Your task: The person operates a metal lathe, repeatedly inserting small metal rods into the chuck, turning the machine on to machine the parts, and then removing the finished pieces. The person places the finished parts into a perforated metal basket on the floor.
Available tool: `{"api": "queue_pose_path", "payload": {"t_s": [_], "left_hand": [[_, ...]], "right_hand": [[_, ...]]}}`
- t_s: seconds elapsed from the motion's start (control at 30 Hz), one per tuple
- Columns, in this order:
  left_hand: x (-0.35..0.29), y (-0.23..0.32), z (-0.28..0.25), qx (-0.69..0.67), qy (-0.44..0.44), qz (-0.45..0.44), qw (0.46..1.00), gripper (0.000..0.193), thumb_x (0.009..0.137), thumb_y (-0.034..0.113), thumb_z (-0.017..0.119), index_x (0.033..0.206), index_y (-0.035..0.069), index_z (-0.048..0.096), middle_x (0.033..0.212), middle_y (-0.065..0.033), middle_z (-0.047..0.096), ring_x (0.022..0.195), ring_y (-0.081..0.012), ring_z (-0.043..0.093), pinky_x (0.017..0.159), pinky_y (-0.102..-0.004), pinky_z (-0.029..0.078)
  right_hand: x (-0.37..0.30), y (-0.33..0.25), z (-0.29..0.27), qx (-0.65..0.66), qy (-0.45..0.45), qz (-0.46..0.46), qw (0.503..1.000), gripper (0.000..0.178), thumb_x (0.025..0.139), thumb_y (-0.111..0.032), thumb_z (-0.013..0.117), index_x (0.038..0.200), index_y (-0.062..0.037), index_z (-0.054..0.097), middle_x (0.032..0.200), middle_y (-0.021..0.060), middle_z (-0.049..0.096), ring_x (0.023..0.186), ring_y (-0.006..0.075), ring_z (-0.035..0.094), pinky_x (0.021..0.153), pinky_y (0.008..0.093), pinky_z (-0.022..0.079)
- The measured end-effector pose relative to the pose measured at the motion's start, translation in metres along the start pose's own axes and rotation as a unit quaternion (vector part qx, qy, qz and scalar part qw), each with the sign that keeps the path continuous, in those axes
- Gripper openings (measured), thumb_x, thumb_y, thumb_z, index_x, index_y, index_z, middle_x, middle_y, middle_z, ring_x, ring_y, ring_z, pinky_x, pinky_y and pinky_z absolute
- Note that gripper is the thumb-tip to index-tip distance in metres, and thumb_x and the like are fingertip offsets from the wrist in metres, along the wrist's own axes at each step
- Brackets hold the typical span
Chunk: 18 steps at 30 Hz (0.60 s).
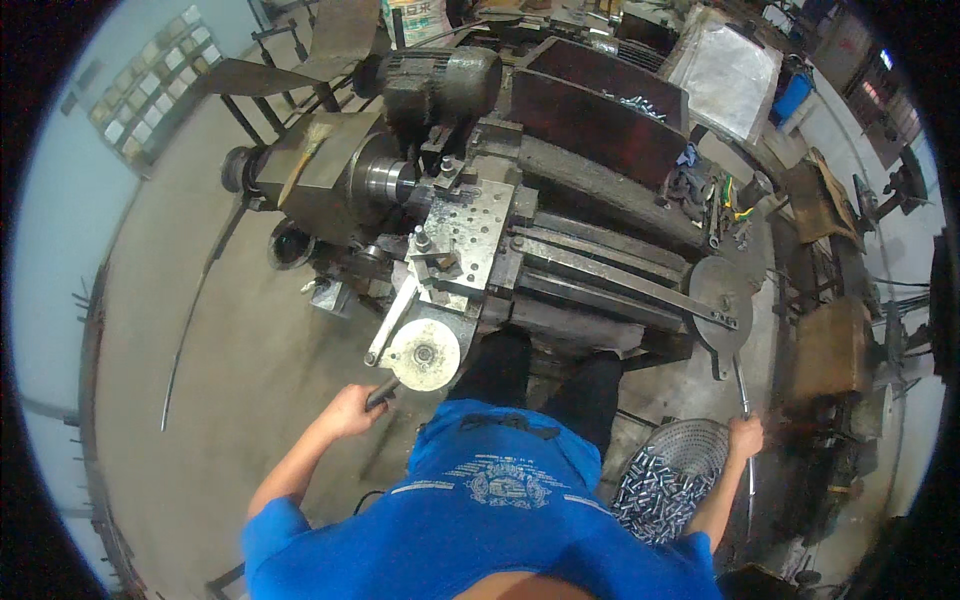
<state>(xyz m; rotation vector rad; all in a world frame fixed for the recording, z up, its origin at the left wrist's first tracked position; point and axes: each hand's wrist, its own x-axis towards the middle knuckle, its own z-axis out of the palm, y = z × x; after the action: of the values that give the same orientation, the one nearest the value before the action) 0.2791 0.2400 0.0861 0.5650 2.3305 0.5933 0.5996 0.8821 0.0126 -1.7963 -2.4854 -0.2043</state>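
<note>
Concrete workshop floor (240,350) was seen stretching left of an old grey lathe (560,200), with benches and clutter crowding the right side. At the machine's front the left hand (352,410) was clenched around a dark lever handle (381,392) just below the pale round handwheel (424,354), seemingly gripped low for leverage. The right hand (745,436) was closed around a long thin steel lever (741,392) running up to a round plate (722,292) at the lathe's tail end; it was held out wide, presumably so both controls could be worked together. A wire basket (672,478) of small metal cylinders was set just beside the right forearm, within easy reach.
</note>
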Motion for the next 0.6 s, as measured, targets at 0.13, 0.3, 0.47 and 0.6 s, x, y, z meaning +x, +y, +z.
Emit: {"api": "queue_pose_path", "payload": {"t_s": [0.13, 0.3, 0.47, 0.6], "left_hand": [[0.000, -0.006, 0.005, -0.027, 0.029, -0.002, 0.999, 0.018, 0.074, 0.011, 0.057, 0.090, 0.006, 0.064, 0.075, -0.0123, 0.065, 0.070, -0.0255, 0.063, 0.066, -0.0357, 0.048], [-0.002, 0.007, 0.001, -0.069, 0.023, -0.011, 0.997, 0.021, 0.073, 0.008, 0.053, 0.091, 0.006, 0.064, 0.073, -0.0105, 0.065, 0.067, -0.0228, 0.063, 0.064, -0.0339, 0.048], [-0.002, 0.002, 0.002, -0.089, 0.008, -0.006, 0.996, 0.027, 0.073, 0.005, 0.051, 0.098, 0.005, 0.062, 0.074, -0.0072, 0.066, 0.069, -0.0186, 0.063, 0.066, -0.0318, 0.048], [-0.002, 0.007, -0.001, -0.097, 0.005, -0.002, 0.995, 0.026, 0.074, 0.007, 0.053, 0.098, 0.005, 0.062, 0.074, -0.0070, 0.066, 0.070, -0.0191, 0.063, 0.067, -0.0321, 0.048]], "right_hand": [[-0.032, -0.020, -0.008, 0.025, 0.015, 0.016, 0.999, 0.036, 0.068, -0.034, 0.059, 0.093, -0.0081, 0.065, 0.082, 0.0200, 0.064, 0.078, 0.0380, 0.062, 0.068, 0.0478, 0.048], [-0.060, -0.034, -0.012, 0.092, 0.010, 0.029, 0.995, 0.035, 0.063, -0.030, 0.056, 0.086, -0.0044, 0.060, 0.083, 0.0245, 0.062, 0.080, 0.0432, 0.059, 0.070, 0.0504, 0.045], [-0.076, -0.047, -0.020, 0.133, 0.003, 0.040, 0.990, 0.035, 0.061, -0.029, 0.054, 0.081, -0.0011, 0.058, 0.085, 0.0273, 0.060, 0.082, 0.0462, 0.056, 0.073, 0.0517, 0.043], [-0.077, -0.052, -0.025, 0.111, 0.010, 0.038, 0.993, 0.037, 0.062, -0.033, 0.057, 0.085, -0.0044, 0.061, 0.085, 0.0241, 0.062, 0.079, 0.0433, 0.059, 0.070, 0.0509, 0.045]]}}
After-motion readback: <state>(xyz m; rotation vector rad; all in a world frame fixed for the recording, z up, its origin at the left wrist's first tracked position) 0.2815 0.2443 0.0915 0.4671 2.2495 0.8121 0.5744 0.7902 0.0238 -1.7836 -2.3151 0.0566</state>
